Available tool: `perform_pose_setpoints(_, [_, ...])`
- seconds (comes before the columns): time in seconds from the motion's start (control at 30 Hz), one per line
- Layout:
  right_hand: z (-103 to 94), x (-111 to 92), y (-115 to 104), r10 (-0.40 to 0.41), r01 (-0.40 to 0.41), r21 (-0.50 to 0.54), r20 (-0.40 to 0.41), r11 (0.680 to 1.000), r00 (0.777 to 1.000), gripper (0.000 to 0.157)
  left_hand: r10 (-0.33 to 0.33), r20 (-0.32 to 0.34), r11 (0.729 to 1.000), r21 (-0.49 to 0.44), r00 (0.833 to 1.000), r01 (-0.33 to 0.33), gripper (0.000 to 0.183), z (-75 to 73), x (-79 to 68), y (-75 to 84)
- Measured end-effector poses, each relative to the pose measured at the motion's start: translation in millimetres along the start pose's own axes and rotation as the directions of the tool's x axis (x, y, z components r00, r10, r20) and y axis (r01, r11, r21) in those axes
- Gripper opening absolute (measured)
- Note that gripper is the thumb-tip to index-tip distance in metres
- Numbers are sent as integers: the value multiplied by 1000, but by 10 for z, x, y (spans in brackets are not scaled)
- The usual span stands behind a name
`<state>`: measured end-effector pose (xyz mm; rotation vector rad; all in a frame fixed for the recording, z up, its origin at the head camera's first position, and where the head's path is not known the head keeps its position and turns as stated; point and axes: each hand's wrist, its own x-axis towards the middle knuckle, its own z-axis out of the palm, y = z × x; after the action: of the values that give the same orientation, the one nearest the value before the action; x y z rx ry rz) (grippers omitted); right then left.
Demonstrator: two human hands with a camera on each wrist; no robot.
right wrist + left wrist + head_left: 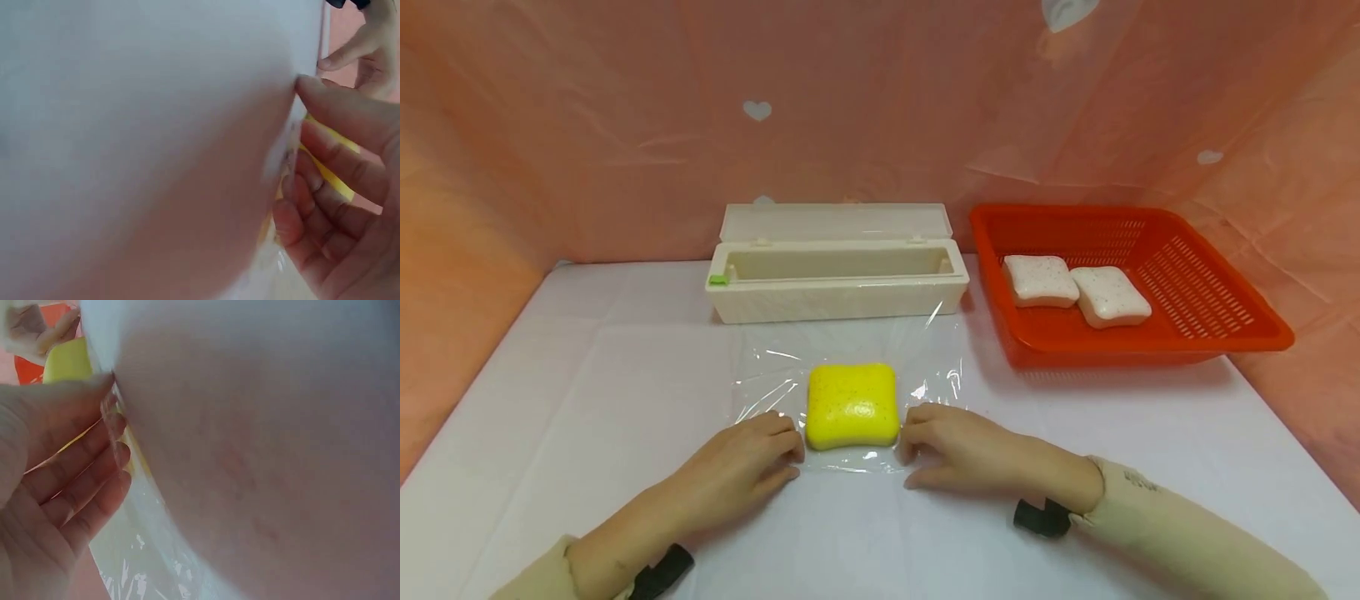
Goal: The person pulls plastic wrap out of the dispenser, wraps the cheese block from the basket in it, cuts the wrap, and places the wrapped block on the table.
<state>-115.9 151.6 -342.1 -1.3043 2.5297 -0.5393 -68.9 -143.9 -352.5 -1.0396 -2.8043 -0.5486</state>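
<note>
A yellow, speckled, rounded-square block (852, 406), like a foam toast slice, lies on a sheet of clear cling film (760, 375). The film stretches from the front of a white cling film box (838, 300), whose lid stands up. My left hand (745, 458) rests at the film's near left corner, its bent fingers touching the film and the thumb apart from them. At the near right corner is my right hand (962, 450), fingers curled in more against the film, thumb also apart. The film is hard to make out under both hands.
A red plastic basket (1232, 342) stands at the back right, holding two white speckled blocks (1111, 296) of similar shape. A small green piece (718, 280) sits on the box's left end. Pink cloth (865, 100) hangs behind the white table (587, 375).
</note>
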Motion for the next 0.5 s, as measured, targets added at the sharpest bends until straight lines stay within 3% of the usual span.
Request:
perform_pose_setpoints(0.13, [5, 13, 25, 12, -17, 83, 56, 996, 998, 4, 12, -14, 1000, -1, 1000, -12, 17, 9, 21, 19])
perform_pose_setpoints(0.27, [13, 11, 37, -2, -2, 52, 61, 999, 998, 4, -20, -13, 1000, -12, 1000, 20, 17, 3, 25, 44])
perform_pose_setpoints(0.5, [12, -15, 60, -13, 12, -9, -75, 1000, 997, 5, -80, -106, 997, -29, 991, 78, 16, 1, 31, 45])
